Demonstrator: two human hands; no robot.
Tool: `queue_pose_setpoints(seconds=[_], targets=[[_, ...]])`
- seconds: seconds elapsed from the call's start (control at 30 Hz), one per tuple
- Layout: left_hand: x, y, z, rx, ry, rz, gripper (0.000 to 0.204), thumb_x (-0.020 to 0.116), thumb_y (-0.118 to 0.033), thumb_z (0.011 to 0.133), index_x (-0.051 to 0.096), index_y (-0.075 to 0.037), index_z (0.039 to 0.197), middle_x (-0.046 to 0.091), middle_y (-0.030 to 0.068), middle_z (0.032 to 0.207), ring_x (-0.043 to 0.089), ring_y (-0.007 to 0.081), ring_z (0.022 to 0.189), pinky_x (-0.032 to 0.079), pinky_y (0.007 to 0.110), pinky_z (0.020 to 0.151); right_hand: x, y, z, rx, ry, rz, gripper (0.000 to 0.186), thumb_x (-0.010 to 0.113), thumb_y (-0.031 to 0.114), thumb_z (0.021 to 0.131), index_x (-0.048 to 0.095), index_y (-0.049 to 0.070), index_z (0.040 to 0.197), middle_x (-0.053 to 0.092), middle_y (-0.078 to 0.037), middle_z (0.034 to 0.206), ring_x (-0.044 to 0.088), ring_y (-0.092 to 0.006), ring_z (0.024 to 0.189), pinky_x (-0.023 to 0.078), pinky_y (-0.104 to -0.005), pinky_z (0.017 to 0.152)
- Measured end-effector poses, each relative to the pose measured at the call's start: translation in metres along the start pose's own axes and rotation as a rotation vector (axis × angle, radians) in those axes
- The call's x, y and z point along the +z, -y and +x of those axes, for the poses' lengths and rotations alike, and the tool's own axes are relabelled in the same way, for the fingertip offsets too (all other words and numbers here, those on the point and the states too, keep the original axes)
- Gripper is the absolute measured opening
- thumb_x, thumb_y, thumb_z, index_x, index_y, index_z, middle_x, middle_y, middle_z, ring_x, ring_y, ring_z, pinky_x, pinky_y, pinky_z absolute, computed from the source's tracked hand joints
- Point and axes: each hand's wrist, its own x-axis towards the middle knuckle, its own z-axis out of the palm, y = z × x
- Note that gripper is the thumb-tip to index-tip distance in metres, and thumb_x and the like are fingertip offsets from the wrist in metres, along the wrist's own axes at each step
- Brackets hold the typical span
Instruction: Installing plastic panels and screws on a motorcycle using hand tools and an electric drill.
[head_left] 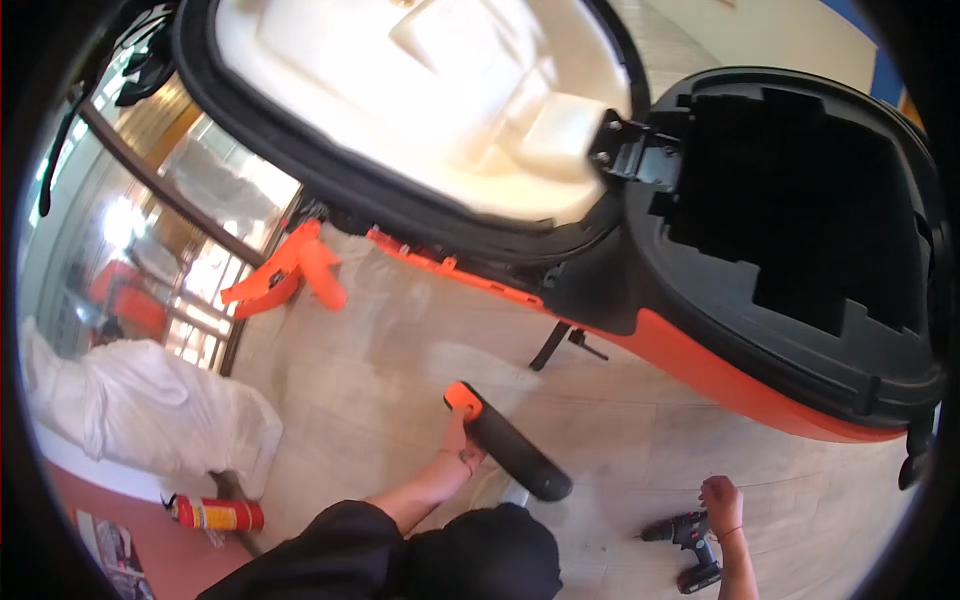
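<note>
One large orange-and-black body stood open at its hinge. The left hand grasped a black-and-orange panel by one end, apparently leaving its length free. A cordless drill lay beside the right hand, presumably within reach; that hand's closure could not be told. Across the pale floor, leftward, were a white bundle and red extinguisher.

I count two bare grips: left grip, right grip. One long rounded black bar with orange end. One black cordless drill. One red cylindrical fire extinguisher. One black-rimmed white-lined lid, one metal hinge, one orange-sided black plastic shell. Curved orange plastic pieces: overlapping, exact count unclear.
</note>
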Motion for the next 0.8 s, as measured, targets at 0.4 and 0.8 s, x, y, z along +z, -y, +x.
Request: queue_pose_setpoints(seconds=[0.4,0.8], targets=[[0.081,-0.109,-0.297,-0.038,-0.100,0.009,0.039,0.053,-0.035,0.080,0.054,-0.007,0.107,0.061,0.0076,0.103,0.058,0.0230,0.097,0.043,0.038,0.091,-0.182,0.009,-0.155,0.197,0.120,-0.655,0.024,0.048,0.023,0.085,0.064,0.005,0.080,0.060,-0.011,0.058,0.060,-0.0221,0.052,0.047,-0.0366,0.051],[0.008,-0.079,-0.554,-0.374,-0.217,-0.248,0.031,0.055,-0.029,0.082,0.056,-0.007,0.103,0.062,0.0063,0.098,0.059,0.0177,0.092,0.047,0.033,0.084,-0.277,0.246,-0.366,0.888,0.597,-0.738,0.035,0.052,0.028,0.081,0.063,0.009,0.108,0.066,-0.009,0.089,0.060,-0.0184,0.076,0.048,-0.0331,0.071]])
